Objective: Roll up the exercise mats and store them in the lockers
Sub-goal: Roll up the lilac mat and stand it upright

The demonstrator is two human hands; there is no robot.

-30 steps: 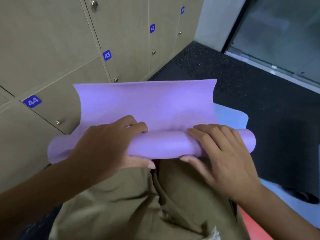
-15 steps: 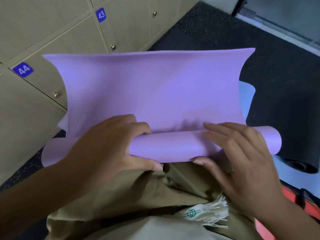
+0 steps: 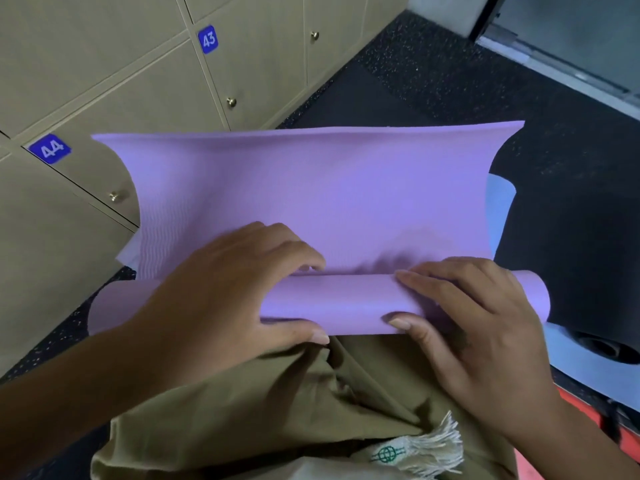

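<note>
A blue tag [image 3: 208, 39] on a far locker door reads 43. Another blue tag [image 3: 50, 149], on the locker door to its left, reads 44.

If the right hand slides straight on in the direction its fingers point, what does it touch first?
The right hand points leftward along the roll of the purple mat. It would probably meet the left hand first, which grips the same roll.

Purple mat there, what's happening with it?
A person is rolling up the purple mat over their lap. The left hand and right hand both grip the rolled part, while the unrolled stretch stands up in front of them. It is only partly rolled. The lockers behind are closed, and a black rolled mat lies to the right.
</note>
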